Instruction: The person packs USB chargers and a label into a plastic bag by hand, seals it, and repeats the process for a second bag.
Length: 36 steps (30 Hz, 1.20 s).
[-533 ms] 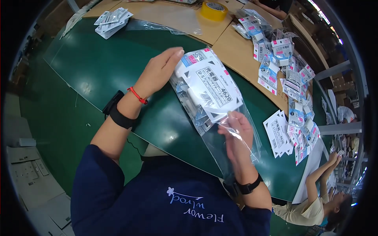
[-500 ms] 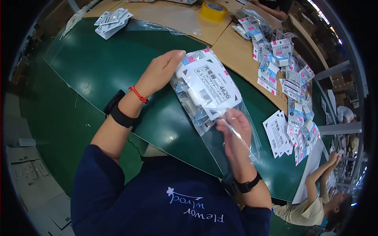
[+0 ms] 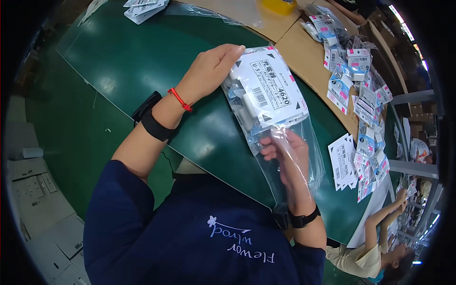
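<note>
Here both hands are gripping a clear bag of packets.
The left hand is clasping its top, fingers together; the right hand is pinching the film above the green worktop's near edge.

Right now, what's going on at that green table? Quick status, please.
Left hand steadies top of clear plastic bag of small packets. Right hand grips bag's lower part. Green table underneath, loose packets alongside, nothing blocking.

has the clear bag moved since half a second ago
No. The clear bag sits at the same spot over the green mat, with the left hand at its top and the right hand inside its open end, as before.
</note>
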Each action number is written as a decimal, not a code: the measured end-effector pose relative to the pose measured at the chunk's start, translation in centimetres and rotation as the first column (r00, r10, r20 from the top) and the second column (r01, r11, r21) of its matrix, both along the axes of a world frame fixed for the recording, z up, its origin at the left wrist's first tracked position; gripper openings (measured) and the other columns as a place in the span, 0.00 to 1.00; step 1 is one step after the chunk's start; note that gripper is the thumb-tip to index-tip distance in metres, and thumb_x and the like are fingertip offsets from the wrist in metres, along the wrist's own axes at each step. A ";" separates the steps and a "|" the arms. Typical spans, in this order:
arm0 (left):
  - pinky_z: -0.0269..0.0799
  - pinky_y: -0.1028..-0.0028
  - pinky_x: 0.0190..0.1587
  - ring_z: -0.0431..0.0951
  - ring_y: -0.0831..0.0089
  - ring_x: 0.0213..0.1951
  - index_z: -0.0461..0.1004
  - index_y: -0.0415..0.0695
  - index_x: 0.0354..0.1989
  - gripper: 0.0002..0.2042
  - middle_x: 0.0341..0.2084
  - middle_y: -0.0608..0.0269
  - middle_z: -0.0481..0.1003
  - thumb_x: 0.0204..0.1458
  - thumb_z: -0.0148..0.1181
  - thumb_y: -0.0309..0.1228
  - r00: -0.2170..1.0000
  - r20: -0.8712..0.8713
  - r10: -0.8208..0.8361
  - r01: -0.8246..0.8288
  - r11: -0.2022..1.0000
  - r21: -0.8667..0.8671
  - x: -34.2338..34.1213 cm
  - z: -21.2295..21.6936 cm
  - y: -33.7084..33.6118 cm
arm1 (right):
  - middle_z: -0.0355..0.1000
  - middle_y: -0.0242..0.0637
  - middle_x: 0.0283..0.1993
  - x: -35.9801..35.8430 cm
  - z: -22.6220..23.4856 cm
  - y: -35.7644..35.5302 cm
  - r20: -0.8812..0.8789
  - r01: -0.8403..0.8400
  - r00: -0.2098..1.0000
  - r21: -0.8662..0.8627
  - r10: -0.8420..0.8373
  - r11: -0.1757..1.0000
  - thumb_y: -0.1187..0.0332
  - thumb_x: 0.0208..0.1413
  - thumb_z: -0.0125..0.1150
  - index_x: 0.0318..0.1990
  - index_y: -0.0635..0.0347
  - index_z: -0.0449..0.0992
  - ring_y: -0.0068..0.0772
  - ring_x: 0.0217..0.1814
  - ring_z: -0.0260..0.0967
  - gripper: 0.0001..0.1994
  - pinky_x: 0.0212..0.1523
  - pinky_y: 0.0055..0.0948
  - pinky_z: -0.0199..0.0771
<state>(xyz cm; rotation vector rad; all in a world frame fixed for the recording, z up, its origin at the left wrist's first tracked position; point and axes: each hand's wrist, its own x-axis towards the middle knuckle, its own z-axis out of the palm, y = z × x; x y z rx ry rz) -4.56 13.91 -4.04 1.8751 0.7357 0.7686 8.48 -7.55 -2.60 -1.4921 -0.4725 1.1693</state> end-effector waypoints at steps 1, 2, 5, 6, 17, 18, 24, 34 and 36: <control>0.65 0.77 0.50 0.73 0.73 0.45 0.72 0.35 0.50 0.24 0.42 0.58 0.76 0.62 0.45 0.46 1.000 -0.005 0.001 -0.001 1.000 0.002 0.0 0.0 -0.1 | 0.74 0.35 0.27 -0.1 0.0 0.3 -0.013 -0.002 1.000 -0.004 0.002 1.000 0.64 0.59 0.58 0.39 0.65 0.75 0.19 0.23 0.69 0.11 0.23 0.17 0.67; 0.65 0.77 0.50 0.73 0.73 0.45 0.72 0.35 0.50 0.24 0.42 0.58 0.76 0.62 0.45 0.46 1.000 -0.009 0.003 -0.003 1.000 0.005 0.0 0.1 -0.2 | 0.74 0.35 0.26 -0.1 0.1 0.5 -0.025 -0.004 1.000 -0.007 0.004 1.000 0.64 0.59 0.58 0.38 0.65 0.75 0.18 0.22 0.68 0.11 0.23 0.17 0.66; 0.66 0.77 0.50 0.73 0.74 0.44 0.72 0.35 0.50 0.24 0.41 0.58 0.76 0.62 0.45 0.46 1.000 0.003 0.011 -0.011 1.000 0.011 0.0 -0.2 -0.1 | 0.73 0.33 0.25 -0.1 -1.1 0.9 0.032 0.020 0.999 0.038 -0.021 0.999 0.64 0.59 0.58 0.36 0.65 0.75 0.18 0.21 0.66 0.11 0.22 0.17 0.64; 0.66 0.77 0.49 0.73 0.74 0.44 0.72 0.35 0.50 0.24 0.41 0.59 0.76 0.62 0.45 0.46 1.000 0.020 0.014 -0.014 1.000 0.014 0.0 -0.3 -0.1 | 0.73 0.33 0.24 -0.1 -1.4 1.0 0.060 0.030 0.998 0.061 -0.034 0.998 0.64 0.59 0.58 0.35 0.65 0.74 0.17 0.20 0.65 0.11 0.21 0.16 0.63; 0.66 0.77 0.49 0.73 0.74 0.43 0.72 0.35 0.49 0.23 0.41 0.57 0.76 0.62 0.44 0.45 1.000 0.003 -0.002 0.002 1.000 0.006 0.3 0.5 -0.9 | 0.70 0.30 0.21 0.7 0.3 1.3 0.213 -0.242 0.936 -0.192 0.281 0.951 0.65 0.59 0.57 0.29 0.64 0.75 0.17 0.20 0.64 0.12 0.22 0.15 0.60; 0.66 0.77 0.49 0.73 0.74 0.44 0.72 0.35 0.49 0.23 0.42 0.57 0.76 0.62 0.44 0.45 1.000 0.005 0.002 -0.002 1.000 -0.003 0.3 0.3 -0.9 | 0.70 0.30 0.21 0.8 0.7 1.3 0.213 -0.291 0.915 -0.240 0.343 0.926 0.65 0.59 0.57 0.29 0.65 0.75 0.18 0.20 0.64 0.11 0.22 0.15 0.60; 0.69 0.74 0.40 0.74 0.71 0.34 0.73 0.34 0.44 0.24 0.30 0.54 0.77 0.61 0.46 0.47 0.996 0.075 0.053 -0.057 0.997 0.044 0.1 -0.7 0.0 | 0.71 0.31 0.23 0.3 0.7 -2.1 0.248 -0.169 0.953 -0.051 0.176 0.984 0.68 0.58 0.56 0.42 0.66 0.76 0.18 0.21 0.65 0.10 0.22 0.17 0.62; 0.67 0.75 0.45 0.73 0.74 0.39 0.73 0.34 0.47 0.24 0.35 0.56 0.77 0.62 0.45 0.47 0.999 0.038 0.012 -0.013 1.000 0.002 0.0 -0.2 -0.1 | 0.75 0.45 0.32 0.6 0.7 -2.4 0.950 -0.277 0.200 -0.179 0.238 0.944 0.67 0.56 0.59 0.63 0.53 0.64 0.40 0.27 0.74 0.26 0.30 0.30 0.72; 0.68 0.75 0.42 0.74 0.73 0.36 0.73 0.34 0.45 0.25 0.32 0.55 0.77 0.61 0.46 0.48 0.998 0.066 0.025 -0.026 1.000 0.012 0.1 -0.4 -0.2 | 0.75 0.47 0.33 0.4 0.9 -2.0 0.944 -0.266 0.203 -0.202 0.260 0.942 0.68 0.56 0.59 0.63 0.53 0.64 0.42 0.28 0.74 0.26 0.30 0.31 0.72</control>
